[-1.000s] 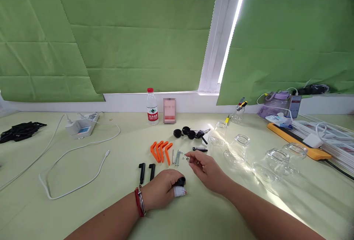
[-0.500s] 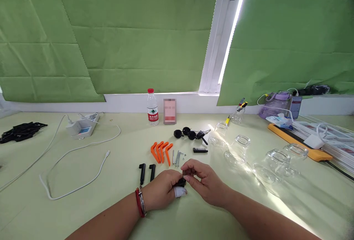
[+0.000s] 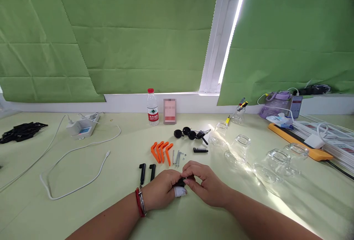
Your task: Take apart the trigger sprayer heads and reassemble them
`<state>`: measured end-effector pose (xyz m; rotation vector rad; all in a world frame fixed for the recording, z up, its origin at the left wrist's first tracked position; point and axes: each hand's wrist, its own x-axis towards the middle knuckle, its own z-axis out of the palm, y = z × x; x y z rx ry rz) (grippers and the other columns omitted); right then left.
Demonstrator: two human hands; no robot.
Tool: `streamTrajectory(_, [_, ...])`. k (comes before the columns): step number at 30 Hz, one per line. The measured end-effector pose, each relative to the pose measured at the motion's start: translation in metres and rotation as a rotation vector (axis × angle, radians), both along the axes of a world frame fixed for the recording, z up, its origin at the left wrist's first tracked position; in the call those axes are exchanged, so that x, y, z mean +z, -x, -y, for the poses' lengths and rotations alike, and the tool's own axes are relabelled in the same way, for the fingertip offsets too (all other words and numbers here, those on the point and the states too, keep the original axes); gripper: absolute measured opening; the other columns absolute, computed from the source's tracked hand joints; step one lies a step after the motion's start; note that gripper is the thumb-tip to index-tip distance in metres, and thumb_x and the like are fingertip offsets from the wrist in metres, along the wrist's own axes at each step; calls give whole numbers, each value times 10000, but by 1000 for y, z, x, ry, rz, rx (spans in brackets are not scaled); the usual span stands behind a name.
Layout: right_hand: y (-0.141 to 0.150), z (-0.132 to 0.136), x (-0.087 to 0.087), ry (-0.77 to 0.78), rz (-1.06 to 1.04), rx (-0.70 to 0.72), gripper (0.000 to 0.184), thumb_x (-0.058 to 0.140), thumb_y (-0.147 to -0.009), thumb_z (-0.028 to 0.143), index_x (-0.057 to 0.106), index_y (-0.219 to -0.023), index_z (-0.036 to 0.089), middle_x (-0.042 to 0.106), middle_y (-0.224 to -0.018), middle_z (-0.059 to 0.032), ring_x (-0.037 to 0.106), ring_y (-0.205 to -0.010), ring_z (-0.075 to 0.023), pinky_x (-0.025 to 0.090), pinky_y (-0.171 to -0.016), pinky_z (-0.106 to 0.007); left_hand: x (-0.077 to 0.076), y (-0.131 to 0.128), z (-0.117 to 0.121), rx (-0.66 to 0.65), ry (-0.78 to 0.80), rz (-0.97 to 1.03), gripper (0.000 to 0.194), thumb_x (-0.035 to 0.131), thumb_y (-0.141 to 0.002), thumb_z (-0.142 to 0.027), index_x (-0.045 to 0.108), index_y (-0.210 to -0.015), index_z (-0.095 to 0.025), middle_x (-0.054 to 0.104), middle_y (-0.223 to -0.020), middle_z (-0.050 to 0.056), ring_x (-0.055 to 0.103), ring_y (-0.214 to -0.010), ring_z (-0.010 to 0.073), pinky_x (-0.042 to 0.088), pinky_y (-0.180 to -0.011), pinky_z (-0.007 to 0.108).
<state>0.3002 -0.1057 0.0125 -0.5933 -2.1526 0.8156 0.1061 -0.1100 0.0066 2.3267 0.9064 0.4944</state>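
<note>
Where hands (image 3: pixel 162 191) meet, black part (image 3: pixel 180 183) shows

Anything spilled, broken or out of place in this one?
Nothing looks spilled or broken. Only mildly odd: the left hand wears a white finger wrap, and a white cable end lies loose on the table, plugged into nothing.

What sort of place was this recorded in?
Probably an indoor workspace beside a window: green blinds hang behind a pale table, on which orange pieces and thin metal rods lie grouped.
</note>
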Motion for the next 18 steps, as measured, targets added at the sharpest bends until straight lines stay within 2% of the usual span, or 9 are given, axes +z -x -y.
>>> streamTrajectory(4, [-1, -1, -3, 22, 2, 23, 152, 510, -800, 94, 599, -879, 189, 538, -896, -47, 485, -636, -91, 429, -598, -230, -1, 0, 0, 2, 4, 3, 169, 501, -865, -322, 580, -881, -173, 620, -822, 23, 537, -730, 144, 413, -690, 244])
streamTrajectory(10, [0, -2, -3, 52, 22, 0, 71, 580, -768, 131, 626, -780, 184, 545, -862, -43, 508, -668, -107, 429, -593, -226, -1, -1, 0, 23, -16, -3, 163, 529, -846, -317, 541, -781, -168, 566, -732, -6, 474, -649, 116, 373, -610, 218])
streamTrajectory(18, [0, -3, -5, 60, 39, -14, 72, 572, -781, 143, 621, -756, 189, 548, -866, -33, 501, -665, -99, 421, -598, -217, -2, -1, 0, 18, -53, -6, 158, 516, -851, -311, 518, -781, -169, 555, -734, -6, 462, -646, 114, 362, -606, 215])
